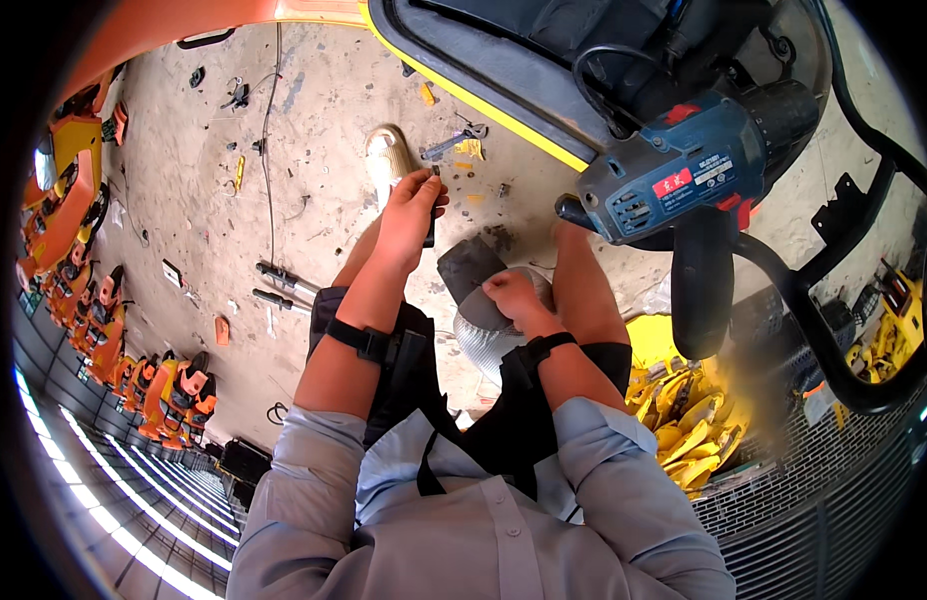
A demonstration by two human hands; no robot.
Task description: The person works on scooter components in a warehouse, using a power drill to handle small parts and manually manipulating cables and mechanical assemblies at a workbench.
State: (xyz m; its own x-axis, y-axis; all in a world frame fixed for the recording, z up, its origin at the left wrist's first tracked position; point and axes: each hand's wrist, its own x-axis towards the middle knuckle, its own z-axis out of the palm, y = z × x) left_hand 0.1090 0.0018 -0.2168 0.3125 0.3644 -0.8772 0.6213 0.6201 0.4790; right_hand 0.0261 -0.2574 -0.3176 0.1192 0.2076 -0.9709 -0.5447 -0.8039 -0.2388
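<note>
Screws or some such small dark piece (433,172) sit pinched at the fingertips of the left hand (409,210), too small to make out for certain; the hand is raised out in front of the person's knees, above the concrete floor (314,110), with its fingers drawn together on the piece. The right hand (512,296) is lower and nearer the body, curled into a loose fist just beside a grey rounded object (471,268) between the legs; whether it grips anything inside the fist I cannot tell. Both wrists wear black straps, and pale blue sleeves run back to the shirt.

Close to the right, a blue cordless drill (684,185) with a black handle hangs near the camera, resting against a black and yellow machine body (504,70). Below it a wire mesh basket (834,490) holds a heap of yellow plastic parts (689,420).

Farther out on the floor lie two dark bar-shaped tools (284,285) side by side, a small orange block (222,330), and scattered yellow bits near a light-coloured shoe (389,155). Along the far left edge runs a row of orange machines (114,340).
</note>
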